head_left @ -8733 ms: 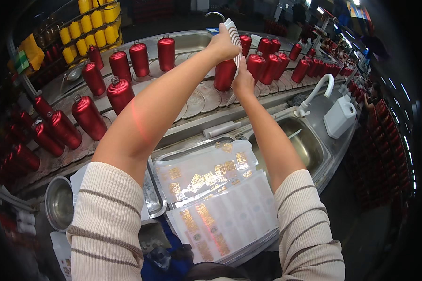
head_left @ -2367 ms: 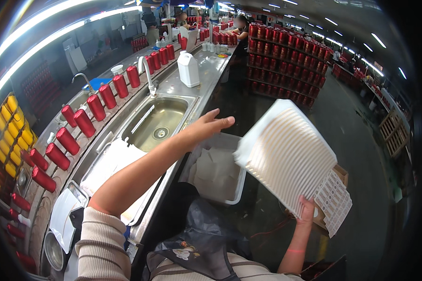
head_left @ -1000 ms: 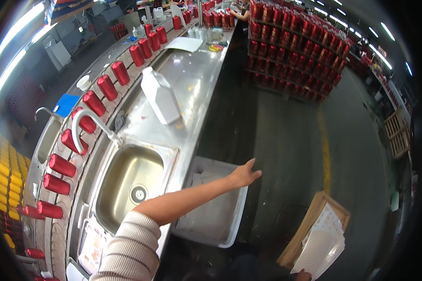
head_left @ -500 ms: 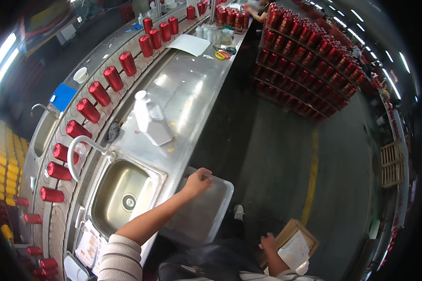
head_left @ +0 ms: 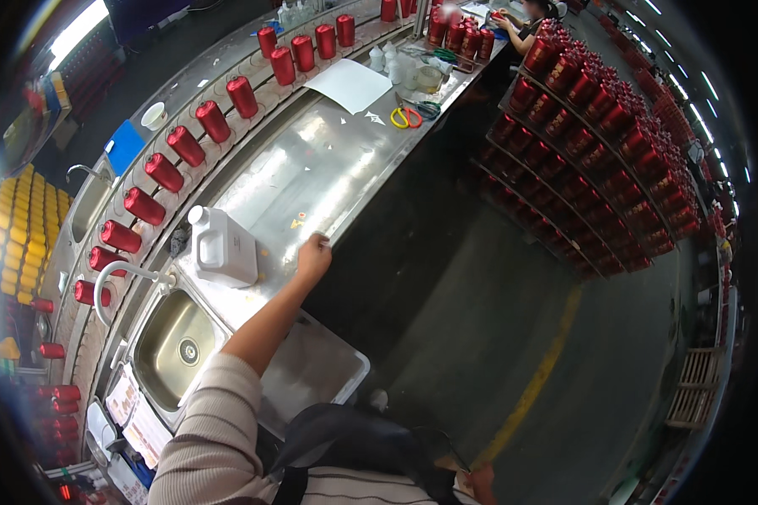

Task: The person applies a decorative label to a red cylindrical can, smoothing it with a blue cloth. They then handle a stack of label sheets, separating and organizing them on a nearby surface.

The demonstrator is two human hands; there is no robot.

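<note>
My left hand (head_left: 314, 256) is at the front edge of the steel counter (head_left: 338, 192), its fingers curled; whether something small is in them is hidden. A white plastic jug (head_left: 227, 251) with a cap stands upright on the counter, left of that hand. Below my left forearm is a pale, shallow tray (head_left: 318, 364), lower than the countertop. My right hand (head_left: 480, 483) shows only in part at the bottom edge, beside a dark, thin shape, its fingers not clear.
A sink (head_left: 175, 345) with a white curved tap (head_left: 109, 282) is at the left. Behind it, red bottle-shaped containers (head_left: 187, 146) line a conveyor. Scissors (head_left: 406, 116) and a white sheet (head_left: 349, 84) lie farther along. Stacked red containers (head_left: 594, 160) stand right; a person (head_left: 526, 35) works beyond.
The view has turned. My left hand has moved from over the tray to the counter edge beside the jug. The wooden frame near my right hand has left view.
</note>
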